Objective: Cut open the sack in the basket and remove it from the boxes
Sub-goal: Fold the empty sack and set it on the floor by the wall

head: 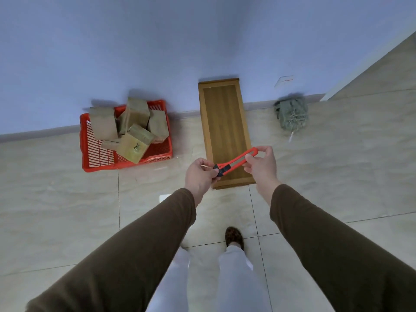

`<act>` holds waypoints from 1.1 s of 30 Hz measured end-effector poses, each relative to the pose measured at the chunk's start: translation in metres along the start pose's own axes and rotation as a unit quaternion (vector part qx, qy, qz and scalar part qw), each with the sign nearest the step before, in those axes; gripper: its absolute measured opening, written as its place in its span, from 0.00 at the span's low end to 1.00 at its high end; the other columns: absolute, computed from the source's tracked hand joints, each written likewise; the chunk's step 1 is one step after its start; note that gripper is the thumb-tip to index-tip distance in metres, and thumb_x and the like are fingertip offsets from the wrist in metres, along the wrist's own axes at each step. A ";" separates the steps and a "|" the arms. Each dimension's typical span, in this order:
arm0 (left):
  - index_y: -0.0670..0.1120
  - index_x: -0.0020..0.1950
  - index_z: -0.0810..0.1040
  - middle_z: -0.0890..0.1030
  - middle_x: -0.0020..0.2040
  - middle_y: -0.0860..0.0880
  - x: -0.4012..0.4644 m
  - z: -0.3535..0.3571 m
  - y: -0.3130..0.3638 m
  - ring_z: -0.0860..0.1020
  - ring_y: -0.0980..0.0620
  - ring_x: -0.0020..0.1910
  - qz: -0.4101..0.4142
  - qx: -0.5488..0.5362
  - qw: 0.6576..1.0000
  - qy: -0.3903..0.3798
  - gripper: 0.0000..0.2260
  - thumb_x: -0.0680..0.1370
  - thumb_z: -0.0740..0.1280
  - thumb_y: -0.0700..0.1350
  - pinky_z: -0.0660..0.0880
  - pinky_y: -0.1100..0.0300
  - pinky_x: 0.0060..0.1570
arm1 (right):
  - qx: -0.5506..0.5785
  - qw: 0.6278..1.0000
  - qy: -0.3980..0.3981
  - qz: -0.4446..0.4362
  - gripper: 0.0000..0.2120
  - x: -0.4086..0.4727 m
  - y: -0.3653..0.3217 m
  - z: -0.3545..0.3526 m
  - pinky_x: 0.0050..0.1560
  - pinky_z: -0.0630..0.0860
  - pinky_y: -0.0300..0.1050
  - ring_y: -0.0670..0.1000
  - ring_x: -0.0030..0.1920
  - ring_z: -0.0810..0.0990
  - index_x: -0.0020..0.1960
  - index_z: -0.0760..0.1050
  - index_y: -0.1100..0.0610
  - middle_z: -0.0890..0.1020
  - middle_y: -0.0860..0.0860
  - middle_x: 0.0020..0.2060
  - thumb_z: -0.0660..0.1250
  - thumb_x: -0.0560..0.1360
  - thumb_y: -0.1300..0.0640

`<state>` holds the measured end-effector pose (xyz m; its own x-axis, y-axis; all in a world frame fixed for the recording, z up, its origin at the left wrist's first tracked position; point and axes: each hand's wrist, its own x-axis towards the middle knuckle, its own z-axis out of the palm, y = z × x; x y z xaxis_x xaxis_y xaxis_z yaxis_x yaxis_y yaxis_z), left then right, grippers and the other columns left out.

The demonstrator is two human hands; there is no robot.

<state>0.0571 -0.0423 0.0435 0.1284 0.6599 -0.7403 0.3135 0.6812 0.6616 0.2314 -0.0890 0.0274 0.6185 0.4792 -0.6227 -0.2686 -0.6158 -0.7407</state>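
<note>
soft even daylight, faint shadows, strong wide-angle bending at edges.

Red plastic basket (94, 152) — slatted; matt cardboard boxes (132, 122); wooden tray (225, 131) — smooth; glossy floor tiles (67, 199).

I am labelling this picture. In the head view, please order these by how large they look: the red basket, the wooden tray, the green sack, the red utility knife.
1. Red basket
2. Wooden tray, near the basket in area, so the order is unsure
3. Green sack
4. Red utility knife, held by both hands nearer the camera, so it looks larger than it is
</note>
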 end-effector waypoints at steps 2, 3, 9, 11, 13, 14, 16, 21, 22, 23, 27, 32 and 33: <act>0.44 0.46 0.74 0.83 0.49 0.37 0.019 -0.010 -0.006 0.85 0.50 0.35 0.013 -0.004 1.000 0.001 0.11 0.79 0.70 0.29 0.80 0.66 0.31 | 0.000 1.000 0.020 -0.003 0.11 0.009 0.011 0.016 0.48 0.85 0.44 0.50 0.46 0.88 0.58 0.72 0.48 0.85 0.52 0.50 0.69 0.82 0.61; 0.43 0.45 0.74 0.83 0.50 0.35 0.029 -0.014 -0.008 0.85 0.49 0.36 0.020 -0.006 1.000 0.001 0.12 0.79 0.69 0.28 0.79 0.67 0.31 | 0.006 1.000 0.028 -0.005 0.10 0.014 0.016 0.023 0.48 0.84 0.43 0.50 0.45 0.88 0.56 0.73 0.48 0.85 0.52 0.50 0.69 0.82 0.61; 0.45 0.46 0.77 0.84 0.55 0.32 0.090 -0.019 -0.029 0.85 0.44 0.45 0.027 0.045 0.999 -0.005 0.12 0.79 0.69 0.28 0.82 0.64 0.39 | -0.003 0.997 0.077 0.005 0.07 0.054 0.047 0.050 0.55 0.84 0.46 0.51 0.50 0.85 0.56 0.74 0.51 0.82 0.51 0.52 0.68 0.82 0.61; 0.45 0.46 0.77 0.85 0.54 0.33 0.109 -0.013 -0.037 0.85 0.44 0.45 0.022 0.055 0.998 -0.003 0.12 0.79 0.69 0.28 0.83 0.61 0.42 | -0.008 0.996 0.084 0.007 0.09 0.072 0.056 0.055 0.54 0.84 0.44 0.50 0.50 0.85 0.60 0.74 0.52 0.82 0.51 0.53 0.69 0.82 0.61; 0.45 0.46 0.77 0.85 0.52 0.35 0.128 -0.007 -0.045 0.85 0.44 0.45 0.016 0.059 0.998 -0.005 0.12 0.79 0.70 0.28 0.83 0.60 0.43 | -0.021 0.996 0.088 0.006 0.10 0.090 0.066 0.060 0.55 0.84 0.46 0.51 0.51 0.86 0.61 0.73 0.52 0.83 0.51 0.53 0.69 0.82 0.61; 0.46 0.46 0.77 0.84 0.51 0.35 0.135 -0.005 -0.048 0.85 0.44 0.44 0.013 0.059 0.998 -0.005 0.12 0.78 0.69 0.28 0.83 0.60 0.43 | -0.034 0.996 0.088 0.002 0.10 0.097 0.070 0.061 0.56 0.84 0.48 0.52 0.52 0.85 0.60 0.73 0.52 0.83 0.51 0.53 0.69 0.82 0.61; 0.46 0.46 0.78 0.84 0.50 0.37 0.151 0.000 -0.056 0.85 0.45 0.43 0.010 0.062 0.998 -0.004 0.12 0.78 0.69 0.29 0.82 0.60 0.42 | -0.063 0.994 0.091 -0.001 0.09 0.111 0.080 0.064 0.58 0.84 0.50 0.53 0.53 0.85 0.60 0.74 0.51 0.83 0.51 0.53 0.69 0.82 0.59; 0.46 0.47 0.79 0.84 0.48 0.40 0.179 0.012 -0.073 0.86 0.43 0.46 0.007 0.070 0.998 -0.003 0.11 0.79 0.70 0.29 0.84 0.57 0.46 | -0.124 0.988 0.096 0.012 0.06 0.137 0.103 0.066 0.60 0.83 0.54 0.53 0.54 0.83 0.59 0.73 0.49 0.81 0.49 0.53 0.67 0.83 0.57; 0.46 0.47 0.79 0.84 0.49 0.40 0.183 0.014 -0.076 0.87 0.42 0.48 0.007 0.072 0.997 -0.001 0.11 0.79 0.70 0.30 0.85 0.55 0.48 | -0.135 0.986 0.098 0.014 0.06 0.139 0.105 0.066 0.60 0.83 0.53 0.53 0.54 0.83 0.59 0.73 0.48 0.81 0.49 0.53 0.66 0.83 0.57; 0.47 0.48 0.79 0.85 0.50 0.39 0.186 0.015 -0.078 0.87 0.41 0.49 0.006 0.072 0.997 0.001 0.11 0.79 0.70 0.30 0.85 0.55 0.50 | -0.143 0.985 0.098 0.013 0.06 0.142 0.108 0.066 0.59 0.84 0.52 0.53 0.54 0.83 0.59 0.73 0.48 0.81 0.49 0.53 0.66 0.84 0.57; 0.48 0.50 0.78 0.85 0.52 0.41 0.194 0.020 -0.083 0.87 0.43 0.51 0.006 0.077 0.997 0.015 0.11 0.79 0.72 0.33 0.86 0.54 0.53 | -0.184 0.977 0.104 0.003 0.06 0.144 0.114 0.066 0.53 0.81 0.44 0.52 0.53 0.82 0.59 0.72 0.48 0.81 0.49 0.53 0.67 0.83 0.55; 0.47 0.51 0.79 0.85 0.51 0.42 0.196 0.021 -0.083 0.86 0.45 0.49 0.009 0.103 0.994 0.023 0.10 0.79 0.72 0.33 0.86 0.55 0.51 | -0.205 0.973 0.106 0.007 0.09 0.141 0.115 0.066 0.55 0.81 0.45 0.52 0.53 0.82 0.62 0.72 0.49 0.81 0.50 0.54 0.67 0.83 0.54; 0.47 0.51 0.79 0.85 0.51 0.43 0.196 0.021 -0.082 0.86 0.45 0.49 0.010 0.109 0.994 0.022 0.10 0.79 0.72 0.33 0.86 0.55 0.51 | -0.206 0.973 0.101 0.010 0.10 0.141 0.115 0.066 0.56 0.81 0.46 0.52 0.53 0.82 0.63 0.72 0.50 0.81 0.50 0.55 0.67 0.83 0.54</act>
<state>0.0758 0.0244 -0.1583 0.0967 0.6893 -0.7180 0.5079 0.5862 0.6312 0.2388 -0.0511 -0.1617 0.7601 0.3570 -0.5430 0.0106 -0.8423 -0.5389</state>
